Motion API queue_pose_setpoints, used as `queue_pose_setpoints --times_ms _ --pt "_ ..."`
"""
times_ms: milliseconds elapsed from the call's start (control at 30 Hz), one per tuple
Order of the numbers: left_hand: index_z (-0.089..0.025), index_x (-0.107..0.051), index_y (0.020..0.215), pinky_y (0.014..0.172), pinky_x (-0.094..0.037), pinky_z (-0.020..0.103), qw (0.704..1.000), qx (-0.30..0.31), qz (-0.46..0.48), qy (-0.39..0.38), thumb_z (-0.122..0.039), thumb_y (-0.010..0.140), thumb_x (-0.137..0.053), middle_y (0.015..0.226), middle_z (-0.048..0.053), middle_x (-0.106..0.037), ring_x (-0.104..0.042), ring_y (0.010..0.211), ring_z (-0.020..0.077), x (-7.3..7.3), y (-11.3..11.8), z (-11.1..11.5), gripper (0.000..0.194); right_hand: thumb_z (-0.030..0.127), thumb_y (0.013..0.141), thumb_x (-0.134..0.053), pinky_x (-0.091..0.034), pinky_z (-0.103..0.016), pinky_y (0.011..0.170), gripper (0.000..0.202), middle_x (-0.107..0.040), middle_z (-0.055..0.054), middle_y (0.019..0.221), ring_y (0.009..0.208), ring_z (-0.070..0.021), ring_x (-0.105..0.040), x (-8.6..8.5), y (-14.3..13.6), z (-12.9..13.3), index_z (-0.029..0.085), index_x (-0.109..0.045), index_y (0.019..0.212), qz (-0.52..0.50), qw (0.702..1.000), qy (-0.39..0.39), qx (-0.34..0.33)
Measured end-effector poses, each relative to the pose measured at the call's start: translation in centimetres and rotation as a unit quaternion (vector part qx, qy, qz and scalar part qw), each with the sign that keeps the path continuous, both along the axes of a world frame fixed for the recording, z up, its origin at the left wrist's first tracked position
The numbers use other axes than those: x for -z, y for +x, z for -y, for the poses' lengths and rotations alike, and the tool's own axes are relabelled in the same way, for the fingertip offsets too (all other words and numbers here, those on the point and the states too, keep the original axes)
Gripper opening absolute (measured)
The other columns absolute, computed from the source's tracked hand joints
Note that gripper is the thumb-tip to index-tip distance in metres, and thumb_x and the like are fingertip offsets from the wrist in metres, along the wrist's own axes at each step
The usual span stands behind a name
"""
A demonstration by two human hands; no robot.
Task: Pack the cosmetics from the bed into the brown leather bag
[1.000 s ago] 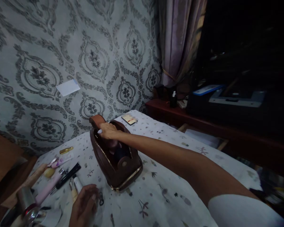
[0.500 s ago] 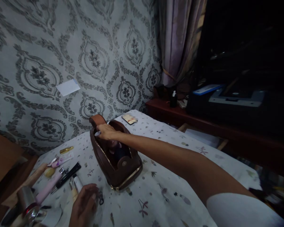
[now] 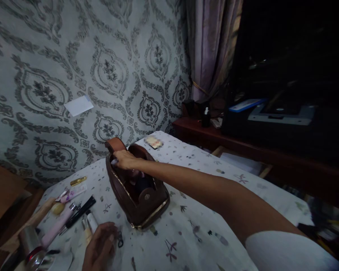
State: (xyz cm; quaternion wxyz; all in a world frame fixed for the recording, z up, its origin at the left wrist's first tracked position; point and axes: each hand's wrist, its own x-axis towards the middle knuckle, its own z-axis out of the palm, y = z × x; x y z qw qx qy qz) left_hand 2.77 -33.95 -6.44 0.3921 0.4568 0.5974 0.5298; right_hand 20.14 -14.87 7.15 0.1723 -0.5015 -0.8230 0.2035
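One patterned wall [image 3: 110, 71], pale with dark scrolling medallions, fills the background, with one gathered purple curtain [image 3: 205, 45] beside it. Below spreads one white cloth [image 3: 194, 218] printed with small plant motifs.

One brown bag [image 3: 121, 195], smooth and leather-like, sits on the cloth, its long mouth unzipped along a gold-toned zip; one tan strap [image 3: 115, 143] arches at its far end. The person's right hand [image 3: 125, 160] reaches into the far part of the mouth, so the bag lies around and beneath those fingers; they are mostly hidden, and whether they are clamped on anything cannot be told. The left hand [image 3: 101, 244] is low in front, apart from the bag, fingers loosely curled; whether they grip something cannot be told.

Left of the bag lie one shiny metallic cylinder [image 3: 31, 241] with a red band, one slender pink tube [image 3: 58, 227], one slim black item [image 3: 80, 212], one white tube [image 3: 92, 222], one gold-coloured item [image 3: 78, 181] and one rounded yellowish piece [image 3: 57, 208]. One small dark loop [image 3: 120, 239] lies just beside the left hand.
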Motion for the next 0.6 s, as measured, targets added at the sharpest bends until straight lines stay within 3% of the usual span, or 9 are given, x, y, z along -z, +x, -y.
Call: queue_pose_setpoints --times_ms 233,600 --pt "-0.021 -0.069 0.089 0.052 -0.042 0.025 0.999 -0.016 -0.029 -0.008 -0.065 0.057 -0.079 0.084 0.008 -0.072 -0.066 0.078 0.0256 0.47 -0.03 -0.06 0.055 0.018 0.079 -0.062 -0.054 -0.037 0.090 0.047 -0.063 -0.014 0.131 0.121 -0.0310 -0.061 -0.36 0.18 0.42 0.019 -0.061 0.126 -0.010 1.000 -0.025 0.013" --pt "-0.022 -0.068 0.092 0.047 -0.041 0.022 1.000 -0.006 -0.026 -0.004 -0.063 0.060 -0.080 0.083 0.007 -0.071 -0.063 0.073 0.0212 0.62 -0.01 -0.21 0.054 0.014 0.073 -0.064 -0.057 -0.038 0.086 0.042 -0.067 -0.015 0.125 0.116 -0.0334 -0.064 -0.25 0.21 0.10 0.016 -0.069 0.115 -0.020 0.999 -0.039 0.016"
